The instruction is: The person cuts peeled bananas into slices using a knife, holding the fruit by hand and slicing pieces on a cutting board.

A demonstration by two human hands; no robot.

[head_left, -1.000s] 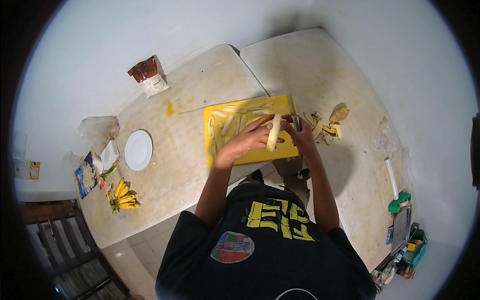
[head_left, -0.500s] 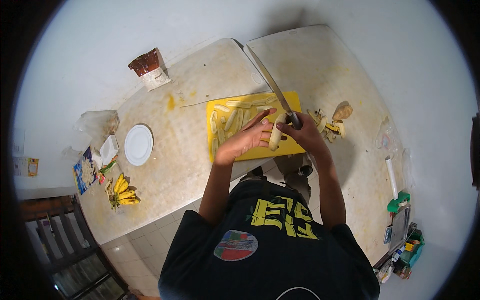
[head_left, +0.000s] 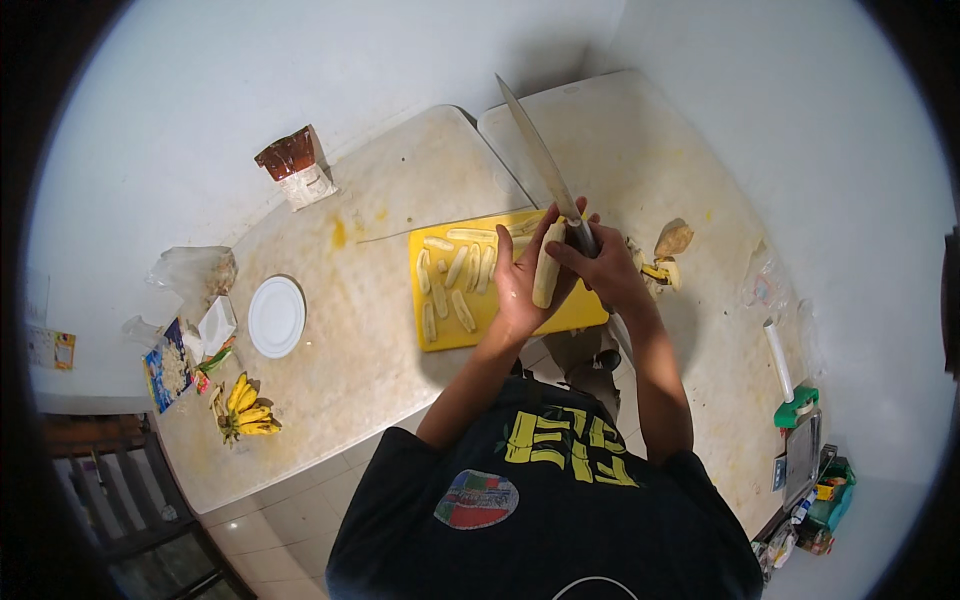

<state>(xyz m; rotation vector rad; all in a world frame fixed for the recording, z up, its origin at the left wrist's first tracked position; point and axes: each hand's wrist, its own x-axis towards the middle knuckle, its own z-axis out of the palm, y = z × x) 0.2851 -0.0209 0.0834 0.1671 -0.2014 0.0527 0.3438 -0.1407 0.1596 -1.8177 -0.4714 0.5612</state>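
Note:
My right hand point(head_left: 600, 268) grips a long knife point(head_left: 541, 150) by its dark handle. The blade points up and away, over the far side of the table. A whole peeled banana point(head_left: 547, 264) rests along the palm of my left hand point(head_left: 522, 290); the left fingers pass behind it and the left thumb stands apart. My right thumb presses on the same banana, next to the knife handle. Below both hands lies a yellow cutting board point(head_left: 480, 332), with several banana slices point(head_left: 462, 312) spread over its left and far parts.
Banana peels point(head_left: 660, 270) lie right of the board, near a brown lump point(head_left: 674, 238). On the left are a white plate point(head_left: 276, 316), a banana bunch point(head_left: 245, 408) and a plastic bag point(head_left: 192, 274). A brown-and-white packet point(head_left: 297, 168) stands at the back wall. A green-and-grey scale point(head_left: 798, 440) sits far right.
My left hand has come in under the peeled banana, its fingers now behind it. The right hand keeps the knife, and the banana is more upright. The whole view has shifted slightly.

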